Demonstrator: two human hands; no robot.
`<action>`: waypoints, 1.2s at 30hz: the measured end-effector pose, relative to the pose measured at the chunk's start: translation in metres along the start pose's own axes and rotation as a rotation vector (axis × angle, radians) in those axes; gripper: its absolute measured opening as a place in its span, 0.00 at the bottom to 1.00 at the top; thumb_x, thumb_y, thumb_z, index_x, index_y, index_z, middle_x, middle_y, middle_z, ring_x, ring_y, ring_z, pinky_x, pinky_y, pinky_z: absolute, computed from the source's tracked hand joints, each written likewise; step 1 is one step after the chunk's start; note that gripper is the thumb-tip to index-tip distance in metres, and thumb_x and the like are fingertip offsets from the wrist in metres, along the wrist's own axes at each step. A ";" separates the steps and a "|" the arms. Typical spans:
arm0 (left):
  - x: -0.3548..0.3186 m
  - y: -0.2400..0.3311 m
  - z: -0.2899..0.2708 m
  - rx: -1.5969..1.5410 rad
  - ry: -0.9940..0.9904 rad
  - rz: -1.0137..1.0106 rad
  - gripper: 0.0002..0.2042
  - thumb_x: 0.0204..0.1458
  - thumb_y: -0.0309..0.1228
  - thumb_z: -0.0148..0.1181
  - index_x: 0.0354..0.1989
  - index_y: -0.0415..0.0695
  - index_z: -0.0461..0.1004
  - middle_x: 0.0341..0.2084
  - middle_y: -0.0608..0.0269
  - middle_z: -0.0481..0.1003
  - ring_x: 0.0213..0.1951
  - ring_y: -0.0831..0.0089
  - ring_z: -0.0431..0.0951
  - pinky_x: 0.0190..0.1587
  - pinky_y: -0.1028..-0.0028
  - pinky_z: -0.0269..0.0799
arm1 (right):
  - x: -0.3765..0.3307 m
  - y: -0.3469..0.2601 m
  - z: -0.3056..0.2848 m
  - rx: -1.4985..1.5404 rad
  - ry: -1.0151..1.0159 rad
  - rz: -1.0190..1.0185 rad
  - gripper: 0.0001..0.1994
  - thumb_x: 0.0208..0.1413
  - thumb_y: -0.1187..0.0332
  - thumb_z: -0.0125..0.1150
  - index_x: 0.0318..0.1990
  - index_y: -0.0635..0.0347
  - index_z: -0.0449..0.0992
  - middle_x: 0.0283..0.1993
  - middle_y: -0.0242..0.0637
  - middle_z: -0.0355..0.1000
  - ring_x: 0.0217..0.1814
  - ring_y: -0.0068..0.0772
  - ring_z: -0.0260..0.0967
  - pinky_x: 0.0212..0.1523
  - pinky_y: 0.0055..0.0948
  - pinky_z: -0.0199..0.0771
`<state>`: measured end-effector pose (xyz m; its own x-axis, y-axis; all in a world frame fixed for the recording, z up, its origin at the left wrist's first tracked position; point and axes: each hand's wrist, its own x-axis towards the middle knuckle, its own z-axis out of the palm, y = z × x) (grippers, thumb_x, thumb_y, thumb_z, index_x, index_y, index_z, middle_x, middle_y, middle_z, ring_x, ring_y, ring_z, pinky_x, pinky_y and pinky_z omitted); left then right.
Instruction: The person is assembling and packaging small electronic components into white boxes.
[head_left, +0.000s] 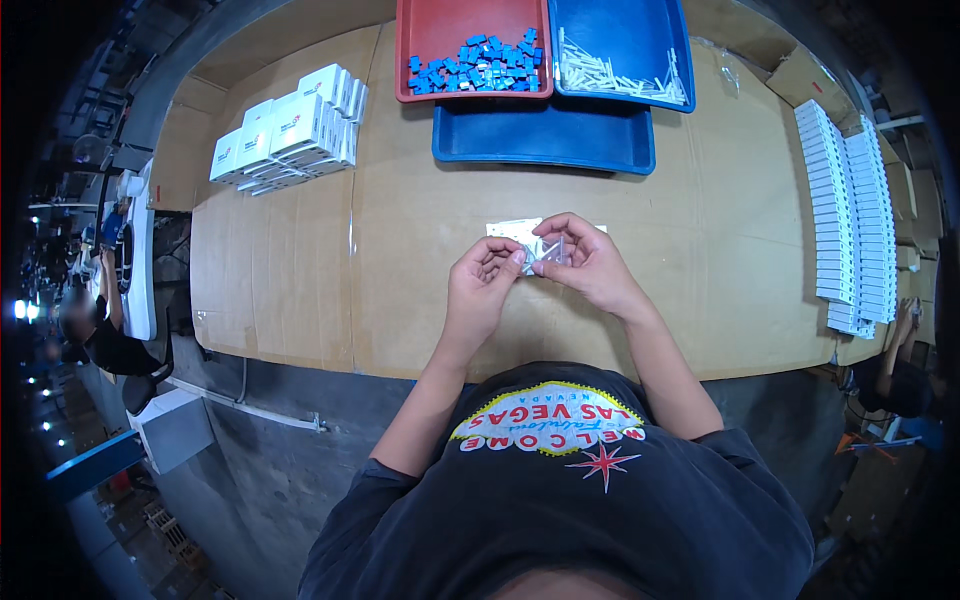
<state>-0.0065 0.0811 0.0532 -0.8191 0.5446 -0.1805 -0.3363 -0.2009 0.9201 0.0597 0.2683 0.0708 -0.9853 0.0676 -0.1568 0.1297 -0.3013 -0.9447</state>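
Between my two hands is a small clear plastic bag [553, 250] with whitish pieces in or behind it, too small to make out. My left hand [480, 282] pinches its left side between thumb and fingers. On the other side, my right hand [600, 277] is closed on the bag too, thumb below and fingers curled over the top. A white flat item [508, 228], perhaps a box or card, lies on the cardboard-covered table [420, 270] just beyond and under the hands, which partly hide it.
At the far side stand a red tray [402, 50] of blue parts, a blue tray [686, 45] of white sticks and a nearer blue tray [545, 160]. White boxes [290, 130] are stacked left; tall rows of white boxes [835, 215] stand right. Other people work beyond both ends.
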 end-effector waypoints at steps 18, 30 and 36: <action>0.000 -0.006 -0.004 0.025 -0.086 -0.032 0.06 0.64 0.20 0.62 0.47 0.36 0.76 0.39 0.65 0.80 0.41 0.83 0.79 0.48 0.80 0.76 | 0.003 -0.002 0.000 0.010 -0.037 0.049 0.21 0.58 0.82 0.65 0.58 0.62 0.72 0.47 0.30 0.73 0.48 0.19 0.72 0.50 0.23 0.74; 0.001 -0.007 -0.008 -0.047 0.005 -0.082 0.05 0.61 0.18 0.64 0.43 0.38 0.75 0.36 0.69 0.78 0.35 0.88 0.76 0.38 0.84 0.70 | -0.001 -0.004 0.004 0.053 0.000 0.120 0.21 0.57 0.81 0.66 0.58 0.60 0.73 0.46 0.32 0.76 0.42 0.20 0.75 0.42 0.24 0.78; -0.001 -0.007 -0.011 -0.011 -0.029 -0.113 0.06 0.61 0.18 0.64 0.44 0.38 0.74 0.36 0.69 0.78 0.34 0.89 0.75 0.36 0.85 0.68 | 0.001 0.001 0.014 0.011 0.041 0.091 0.19 0.57 0.80 0.65 0.56 0.59 0.74 0.45 0.30 0.76 0.43 0.18 0.73 0.42 0.22 0.75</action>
<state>-0.0086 0.0733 0.0434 -0.7618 0.5876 -0.2728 -0.4314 -0.1459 0.8903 0.0576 0.2547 0.0740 -0.9642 0.0781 -0.2533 0.2166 -0.3187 -0.9228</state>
